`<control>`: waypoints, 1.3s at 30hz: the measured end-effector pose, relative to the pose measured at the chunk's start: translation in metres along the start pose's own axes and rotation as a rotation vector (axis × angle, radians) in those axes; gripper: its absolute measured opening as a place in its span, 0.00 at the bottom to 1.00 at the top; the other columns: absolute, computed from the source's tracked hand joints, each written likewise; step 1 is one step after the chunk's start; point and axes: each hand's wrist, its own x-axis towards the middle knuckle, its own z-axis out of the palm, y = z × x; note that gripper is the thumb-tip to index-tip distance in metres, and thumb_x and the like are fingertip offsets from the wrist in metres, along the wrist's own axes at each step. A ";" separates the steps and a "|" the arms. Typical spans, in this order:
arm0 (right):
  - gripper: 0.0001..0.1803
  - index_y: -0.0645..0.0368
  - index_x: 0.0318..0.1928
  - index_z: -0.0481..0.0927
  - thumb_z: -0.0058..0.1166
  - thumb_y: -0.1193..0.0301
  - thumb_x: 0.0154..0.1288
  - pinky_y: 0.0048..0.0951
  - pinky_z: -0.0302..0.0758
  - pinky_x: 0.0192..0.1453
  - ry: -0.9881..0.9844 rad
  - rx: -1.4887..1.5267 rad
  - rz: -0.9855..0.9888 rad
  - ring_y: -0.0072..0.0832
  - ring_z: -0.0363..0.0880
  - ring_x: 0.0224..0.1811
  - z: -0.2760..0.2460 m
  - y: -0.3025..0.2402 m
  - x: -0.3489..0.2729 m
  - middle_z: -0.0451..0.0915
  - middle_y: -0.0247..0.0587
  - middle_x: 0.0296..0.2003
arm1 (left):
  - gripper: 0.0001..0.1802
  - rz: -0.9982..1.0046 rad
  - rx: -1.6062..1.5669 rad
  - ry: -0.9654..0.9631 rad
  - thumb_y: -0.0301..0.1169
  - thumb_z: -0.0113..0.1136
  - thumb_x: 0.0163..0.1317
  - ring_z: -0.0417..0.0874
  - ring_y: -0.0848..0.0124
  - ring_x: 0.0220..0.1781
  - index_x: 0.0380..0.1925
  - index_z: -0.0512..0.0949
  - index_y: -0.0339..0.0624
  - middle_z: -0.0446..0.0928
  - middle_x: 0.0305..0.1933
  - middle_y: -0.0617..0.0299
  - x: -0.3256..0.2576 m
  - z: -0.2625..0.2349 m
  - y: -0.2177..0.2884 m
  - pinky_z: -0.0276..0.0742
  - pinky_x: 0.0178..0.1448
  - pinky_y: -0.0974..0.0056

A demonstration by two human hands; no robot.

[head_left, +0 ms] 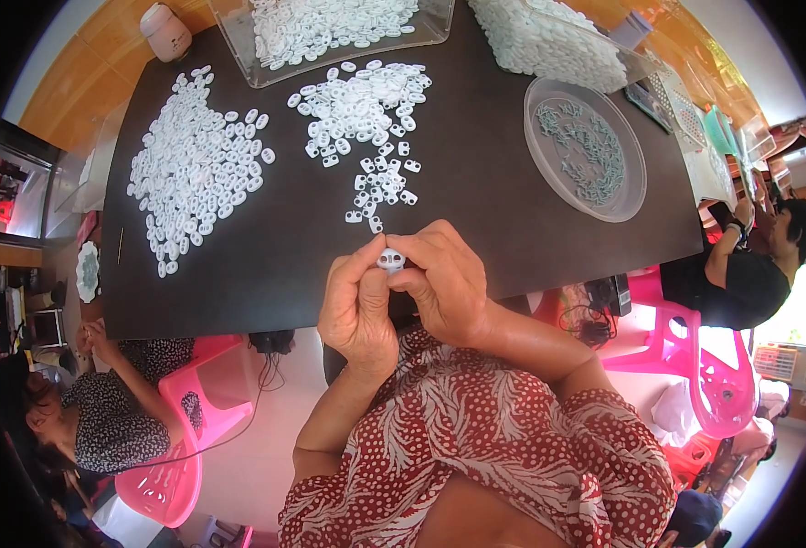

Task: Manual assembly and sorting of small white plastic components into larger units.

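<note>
Both hands, left hand (357, 306) and right hand (444, 279), pinched shut on one white clip (391, 260) above the surface (476, 183) edge. Big pile (193, 169) laid out left; smaller pile (366, 114) apparently still waiting.

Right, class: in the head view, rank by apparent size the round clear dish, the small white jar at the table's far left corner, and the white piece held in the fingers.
1. Round clear dish, plainly largest.
2. Small white jar.
3. White piece pinched between left hand and right hand; smallest, though nearest the camera.
</note>
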 end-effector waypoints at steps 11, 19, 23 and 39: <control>0.14 0.68 0.41 0.73 0.59 0.76 0.55 0.31 0.69 0.28 0.095 0.015 -0.024 0.35 0.71 0.26 0.010 -0.002 -0.007 0.75 0.43 0.29 | 0.13 0.123 0.018 0.031 0.31 0.47 0.70 0.69 0.79 0.30 0.45 0.72 0.31 0.70 0.32 0.62 -0.010 0.008 -0.008 0.68 0.33 0.75; 0.11 0.67 0.38 0.73 0.58 0.78 0.54 0.30 0.67 0.26 0.117 0.013 -0.035 0.34 0.69 0.24 0.014 -0.003 -0.005 0.72 0.42 0.26 | 0.13 0.175 0.061 0.057 0.32 0.48 0.70 0.65 0.81 0.23 0.43 0.71 0.31 0.68 0.28 0.63 -0.008 0.009 -0.008 0.64 0.26 0.76; 0.10 0.65 0.36 0.72 0.57 0.81 0.51 0.31 0.66 0.24 0.118 -0.004 -0.040 0.34 0.68 0.22 0.015 0.002 -0.008 0.71 0.41 0.25 | 0.12 0.135 0.067 0.078 0.32 0.48 0.69 0.67 0.79 0.24 0.41 0.72 0.31 0.69 0.27 0.62 -0.009 0.011 -0.014 0.65 0.27 0.74; 0.05 0.59 0.33 0.80 0.57 0.76 0.54 0.34 0.73 0.36 -0.029 -0.245 0.232 0.37 0.75 0.31 -0.069 0.031 0.036 0.79 0.39 0.31 | 0.07 -0.119 -0.035 -0.708 0.20 0.52 0.63 0.78 0.69 0.34 0.37 0.78 0.28 0.78 0.38 0.53 0.020 -0.006 0.050 0.74 0.39 0.68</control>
